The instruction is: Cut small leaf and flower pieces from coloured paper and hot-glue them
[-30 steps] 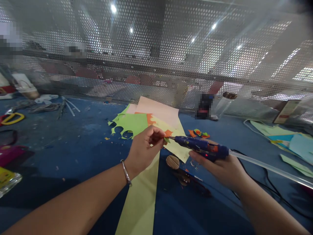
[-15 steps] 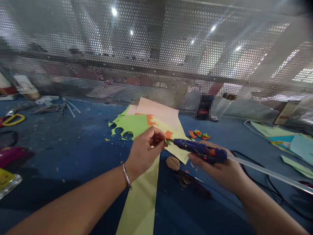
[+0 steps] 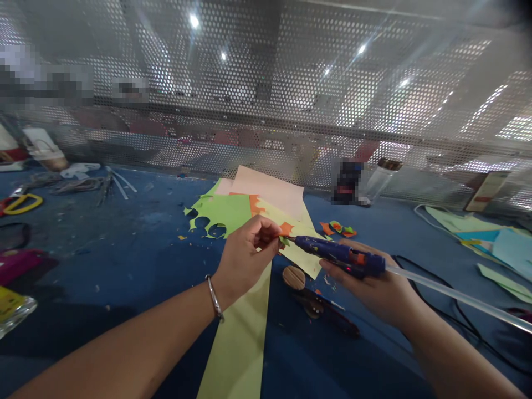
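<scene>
Between the fingertips of my left hand (image 3: 251, 257) is a small orange and green paper piece (image 3: 286, 229). My right hand (image 3: 380, 288) is wrapped round a dark blue hot glue gun (image 3: 341, 254), whose nozzle touches or nearly touches that paper piece. A long clear glue stick (image 3: 453, 296) runs out of the back of the gun. Under and behind my hands lie a green paper sheet with round cut-outs (image 3: 230, 210), a pale pink sheet (image 3: 270, 188) and a pale yellow sheet (image 3: 303, 260). Small orange and green paper pieces (image 3: 337, 228) rest just behind the gun.
A ribbed wooden disc (image 3: 294, 277) and dark-handled scissors (image 3: 322, 310) lie below the gun. A black cord (image 3: 457, 310) trails at right. A perforated metal panel (image 3: 257, 83) borders the blue table. A glass bottle (image 3: 380, 180), coloured papers (image 3: 499, 244) and yellow-handled scissors (image 3: 25, 204) lie around.
</scene>
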`<state>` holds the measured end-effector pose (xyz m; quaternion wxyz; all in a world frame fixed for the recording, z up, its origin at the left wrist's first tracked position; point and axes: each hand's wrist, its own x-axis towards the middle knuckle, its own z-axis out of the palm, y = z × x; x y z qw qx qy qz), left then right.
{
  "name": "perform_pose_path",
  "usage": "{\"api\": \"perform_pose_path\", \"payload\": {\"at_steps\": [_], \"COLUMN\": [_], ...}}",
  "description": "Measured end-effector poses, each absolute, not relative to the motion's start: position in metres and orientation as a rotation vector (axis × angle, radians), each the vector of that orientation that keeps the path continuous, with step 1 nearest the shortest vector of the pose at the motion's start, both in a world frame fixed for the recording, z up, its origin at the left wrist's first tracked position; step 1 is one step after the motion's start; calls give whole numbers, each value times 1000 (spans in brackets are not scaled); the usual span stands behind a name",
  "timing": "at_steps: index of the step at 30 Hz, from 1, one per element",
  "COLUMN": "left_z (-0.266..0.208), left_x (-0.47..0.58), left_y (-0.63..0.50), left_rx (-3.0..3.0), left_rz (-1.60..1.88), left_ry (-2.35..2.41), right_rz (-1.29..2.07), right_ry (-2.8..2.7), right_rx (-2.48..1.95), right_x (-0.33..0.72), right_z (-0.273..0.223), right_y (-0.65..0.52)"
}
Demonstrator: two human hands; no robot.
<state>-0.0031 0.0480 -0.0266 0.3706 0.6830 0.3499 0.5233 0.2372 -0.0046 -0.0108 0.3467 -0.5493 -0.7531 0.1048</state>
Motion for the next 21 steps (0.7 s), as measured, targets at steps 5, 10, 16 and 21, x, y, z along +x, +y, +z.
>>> {"api": "perform_pose_path", "payload": {"at_steps": [5, 10, 16, 21], "left_z": [-26, -27, -23, -20], "left_x": [-3, -4, -1, 1], "left_y": [48, 48, 48, 46], "left_rx": [1760, 1762, 1680, 1569], "left_rz": [1352, 1363, 1386, 1375], "left_ry": [901, 893, 855, 800], "right_rz": [322, 300, 283, 389], "right_ry": [-1964, -1969, -1959, -1909], "right_rx": [-1410, -1418, -1389, -1421], "right_x": [239, 241, 245, 239], "right_z": [-12, -13, -18, -15], "right_y": [-4, -3, 1, -3]}}
